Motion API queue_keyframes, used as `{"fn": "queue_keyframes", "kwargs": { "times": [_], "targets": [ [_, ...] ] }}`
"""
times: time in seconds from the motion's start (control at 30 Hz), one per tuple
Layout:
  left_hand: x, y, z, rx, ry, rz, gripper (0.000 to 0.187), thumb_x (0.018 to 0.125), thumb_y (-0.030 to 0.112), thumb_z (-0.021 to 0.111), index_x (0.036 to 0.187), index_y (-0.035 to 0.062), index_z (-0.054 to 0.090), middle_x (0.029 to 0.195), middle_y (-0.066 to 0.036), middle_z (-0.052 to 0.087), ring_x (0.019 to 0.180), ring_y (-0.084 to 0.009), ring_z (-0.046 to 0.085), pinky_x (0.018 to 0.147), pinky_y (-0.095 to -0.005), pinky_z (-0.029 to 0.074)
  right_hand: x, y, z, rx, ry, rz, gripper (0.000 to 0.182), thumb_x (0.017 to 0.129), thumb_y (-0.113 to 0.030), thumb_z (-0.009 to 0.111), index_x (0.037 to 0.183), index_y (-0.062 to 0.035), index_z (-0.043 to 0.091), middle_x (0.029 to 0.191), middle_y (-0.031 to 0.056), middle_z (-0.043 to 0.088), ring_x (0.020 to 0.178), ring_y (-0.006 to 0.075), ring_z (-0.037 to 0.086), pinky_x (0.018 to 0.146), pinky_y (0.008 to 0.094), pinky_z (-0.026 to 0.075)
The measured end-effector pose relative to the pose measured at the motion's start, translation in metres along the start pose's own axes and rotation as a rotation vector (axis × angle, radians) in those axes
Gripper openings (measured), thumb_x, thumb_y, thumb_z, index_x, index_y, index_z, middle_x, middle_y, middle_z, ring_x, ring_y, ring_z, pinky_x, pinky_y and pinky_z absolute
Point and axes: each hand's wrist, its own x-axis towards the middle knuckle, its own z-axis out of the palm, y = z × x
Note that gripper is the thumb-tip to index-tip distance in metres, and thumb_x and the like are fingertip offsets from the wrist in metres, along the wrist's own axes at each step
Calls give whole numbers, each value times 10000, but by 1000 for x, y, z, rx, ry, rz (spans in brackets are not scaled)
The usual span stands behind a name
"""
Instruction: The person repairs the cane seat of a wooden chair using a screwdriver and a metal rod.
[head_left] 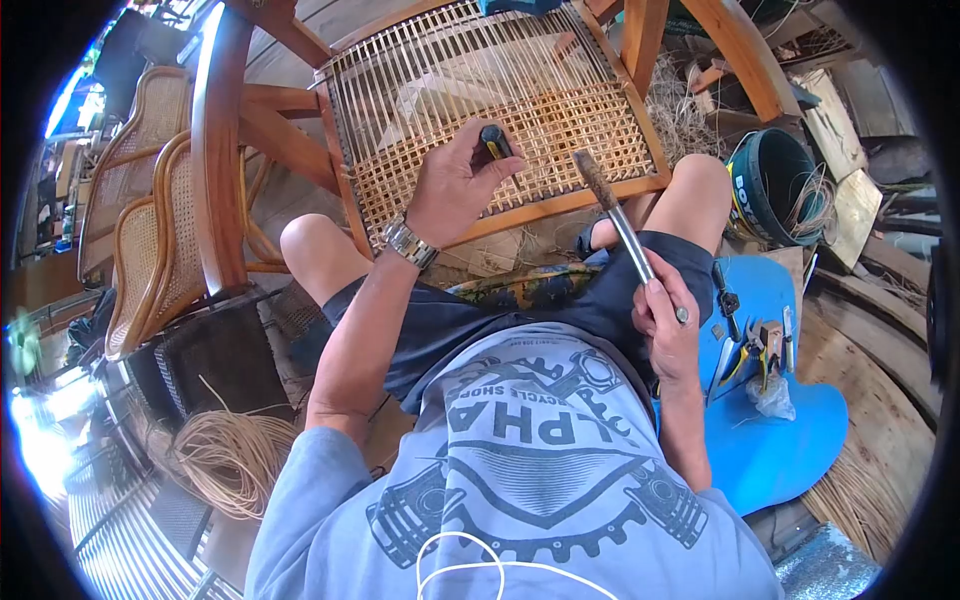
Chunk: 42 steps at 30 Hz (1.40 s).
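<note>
My left hand (462,185) is closed around a screwdriver-like tool (491,137) with a black and yellow handle, held over the chair seat's woven cane (575,140). Its thin shaft points down toward the weave. Gripped in my right hand (668,312) is a metal striking tool (630,243) with a shiny round handle and a rusty brown end. That end reaches over the seat frame's near right part (610,190). Close weave covers the near half of the seat, while the far half has mostly parallel strands.
On my right, a blue plastic surface (775,460) bears pliers (768,355) and other hand tools. Behind it stands a dark bucket (775,185) with cane strips. A cane coil (235,455) lies to my left, near cane-backed chair parts (150,230).
</note>
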Motion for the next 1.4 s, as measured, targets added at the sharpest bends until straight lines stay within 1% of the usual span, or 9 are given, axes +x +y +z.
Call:
{"fn": "queue_keyframes", "kwargs": {
  "times": [0.17, 0.23, 0.33, 0.53, 0.57, 0.63, 1.07, 1.27, 1.4],
  "targets": [
    [9, -6, 2, 28, -8, 18, 230, 959, 100, 743, 1148, 29, 633, 990, -24, 731, 902, -82, 684, 804, -265, 557, 4, 1, 11, -32, -35, -15, 409, 1060, -152, 530, 1436, 8, 548, 767, -35, 502, 595, 27, 384, 515, 184, 282],
    [11, -9, 6, 148, -19, 39, 249, 939, 141, 767, 1124, 47, 630, 842, -20, 719, 692, -85, 626, 653, -281, 520, 6, 2, 17, -34, -40, -32, 402, 1058, -156, 542, 1423, 9, 565, 770, -35, 520, 612, 31, 407, 531, 194, 311],
    [10, -6, 3, 95, -78, -2, 227, 962, 94, 736, 1149, 27, 626, 995, -25, 727, 905, -93, 686, 804, -262, 558, 8, 2, 19, -170, -204, -20, 403, 1055, -137, 545, 1428, 14, 559, 774, -29, 531, 613, 30, 409, 531, 193, 312],
    [-12, 0, -22, 35, 142, -64, 207, 966, 109, 741, 1134, 47, 638, 1015, -23, 726, 908, -95, 680, 823, -260, 555, -8, -1, 8, -71, -152, 55, 393, 1052, -127, 543, 1412, 28, 570, 836, -15, 570, 707, 57, 501, 624, 217, 408],
    [-14, -11, -15, -34, 239, 25, 234, 934, 205, 780, 1080, 77, 650, 898, -18, 761, 786, -93, 712, 710, -277, 553, -8, 0, 10, -209, -210, 28, 391, 1050, -125, 548, 1410, 23, 575, 870, -13, 587, 737, 60, 511, 655, 221, 423],
    [-18, -13, -11, -2, 225, -18, 222, 947, 190, 769, 1096, 71, 654, 942, -15, 751, 839, -87, 698, 763, -265, 550, -9, -1, 19, -334, -321, 36, 385, 1042, -115, 561, 1409, -2, 589, 959, -14, 618, 810, 64, 526, 737, 232, 453],
    [-8, -10, -8, 36, 262, -38, 248, 945, 188, 770, 1136, 87, 650, 942, -12, 757, 821, -91, 707, 736, -266, 555, 5, -5, 22, -375, -381, -41, 412, 1052, -124, 531, 1430, 37, 542, 783, -36, 524, 664, 49, 441, 592, 213, 366],
    [5, -9, 5, 172, 101, -63, 248, 938, 183, 774, 1127, 89, 643, 897, -33, 734, 794, -100, 693, 716, -285, 549, 18, -11, 18, -146, -85, 22, 388, 1057, -104, 528, 1425, 13, 561, 775, -45, 517, 646, 34, 443, 565, 200, 352],
    [9, -8, 0, 231, 6, -20, 260, 940, 175, 770, 1145, 84, 638, 907, -33, 734, 831, -105, 712, 718, -286, 555, 27, -7, 22, -266, -233, -26, 381, 1066, -114, 521, 1425, 4, 566, 778, -45, 518, 639, 28, 434, 548, 190, 335]
  ]
}}
